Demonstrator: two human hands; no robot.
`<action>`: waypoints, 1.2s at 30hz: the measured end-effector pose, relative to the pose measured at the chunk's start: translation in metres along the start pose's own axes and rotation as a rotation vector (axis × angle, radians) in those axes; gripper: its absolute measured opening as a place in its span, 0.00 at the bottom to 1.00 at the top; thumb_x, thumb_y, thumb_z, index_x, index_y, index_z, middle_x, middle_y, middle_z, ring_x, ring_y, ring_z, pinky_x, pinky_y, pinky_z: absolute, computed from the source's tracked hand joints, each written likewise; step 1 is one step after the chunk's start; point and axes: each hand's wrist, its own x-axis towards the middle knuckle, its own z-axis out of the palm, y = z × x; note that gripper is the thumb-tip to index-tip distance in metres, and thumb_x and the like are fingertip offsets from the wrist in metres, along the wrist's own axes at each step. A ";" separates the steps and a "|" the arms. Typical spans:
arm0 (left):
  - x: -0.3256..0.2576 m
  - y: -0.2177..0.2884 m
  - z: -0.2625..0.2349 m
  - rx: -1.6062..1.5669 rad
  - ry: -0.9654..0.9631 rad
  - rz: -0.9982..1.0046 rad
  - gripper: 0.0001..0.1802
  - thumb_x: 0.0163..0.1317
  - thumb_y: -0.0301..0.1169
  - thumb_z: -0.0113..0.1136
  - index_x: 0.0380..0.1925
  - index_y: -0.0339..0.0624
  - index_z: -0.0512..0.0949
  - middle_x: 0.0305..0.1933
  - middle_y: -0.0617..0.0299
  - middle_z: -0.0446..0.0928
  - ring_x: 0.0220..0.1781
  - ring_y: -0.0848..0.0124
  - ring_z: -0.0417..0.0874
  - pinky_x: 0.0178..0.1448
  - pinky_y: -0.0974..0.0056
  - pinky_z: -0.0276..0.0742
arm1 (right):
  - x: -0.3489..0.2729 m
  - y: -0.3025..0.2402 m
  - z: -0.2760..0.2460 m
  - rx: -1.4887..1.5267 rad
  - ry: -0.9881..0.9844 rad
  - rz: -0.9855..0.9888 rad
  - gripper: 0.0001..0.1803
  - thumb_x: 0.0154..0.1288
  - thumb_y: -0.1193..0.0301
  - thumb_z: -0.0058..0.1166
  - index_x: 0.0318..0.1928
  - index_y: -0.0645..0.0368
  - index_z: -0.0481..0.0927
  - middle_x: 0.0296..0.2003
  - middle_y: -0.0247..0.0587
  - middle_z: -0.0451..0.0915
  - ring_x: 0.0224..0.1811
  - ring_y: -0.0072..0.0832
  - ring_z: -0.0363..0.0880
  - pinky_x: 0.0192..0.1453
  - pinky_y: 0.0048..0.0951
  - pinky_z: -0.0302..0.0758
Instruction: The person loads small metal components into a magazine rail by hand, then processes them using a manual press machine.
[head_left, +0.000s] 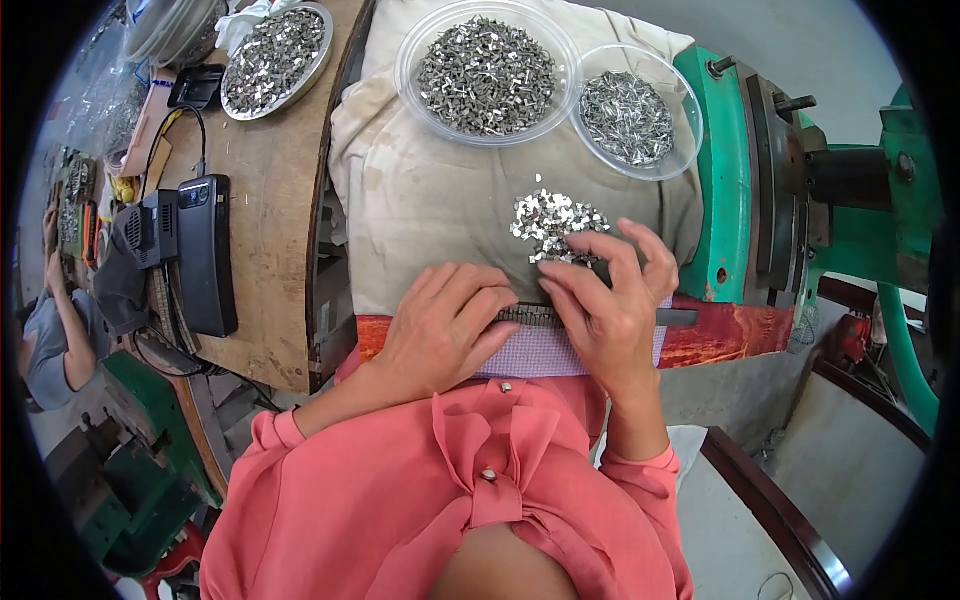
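A narrow dark metal bar [676, 317] lies across the front of the cloth, with a row of small ridged pieces [530, 315] along its middle. My left hand [445, 325] is closed over the bar's left end, fingers curled and thumb alongside, hiding that end. Just beyond the bar is a loose pile of small shiny metal pieces [555, 220]. My right hand [615, 290] reaches over the bar to the pile's near edge. Its thumb and index fingertip come together in a pinch, other fingers bent above; whatever is between the tips is too small to make out.
Two clear round tubs [488, 75] [640, 110] of small metal parts stand behind the pile. Green machinery [715, 180] borders the right. On the wooden table [265, 200] at left are a bowl of parts [278, 62] and a black phone-like device [205, 255]. Another person's arm [70, 320] shows far left.
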 end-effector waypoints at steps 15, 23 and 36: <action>0.001 -0.001 0.001 -0.002 0.008 0.018 0.18 0.49 0.30 0.74 0.40 0.41 0.80 0.46 0.58 0.79 0.43 0.59 0.79 0.47 0.57 0.72 | -0.001 -0.001 -0.014 -0.052 -0.149 0.049 0.08 0.50 0.71 0.71 0.32 0.49 0.86 0.48 0.26 0.81 0.64 0.41 0.69 0.67 0.43 0.54; 0.004 0.001 0.004 -0.002 -0.006 0.025 0.17 0.49 0.31 0.73 0.39 0.42 0.80 0.45 0.60 0.79 0.43 0.60 0.78 0.46 0.57 0.71 | -0.002 -0.005 -0.007 -0.086 -0.105 0.050 0.08 0.51 0.71 0.69 0.33 0.50 0.84 0.48 0.27 0.80 0.63 0.39 0.69 0.66 0.46 0.56; 0.006 0.002 0.006 0.074 -0.071 0.054 0.17 0.52 0.35 0.71 0.41 0.43 0.81 0.47 0.63 0.76 0.51 0.63 0.77 0.53 0.58 0.71 | -0.027 -0.003 -0.021 0.071 -0.124 0.048 0.09 0.48 0.70 0.72 0.33 0.47 0.87 0.46 0.25 0.81 0.63 0.38 0.68 0.65 0.43 0.56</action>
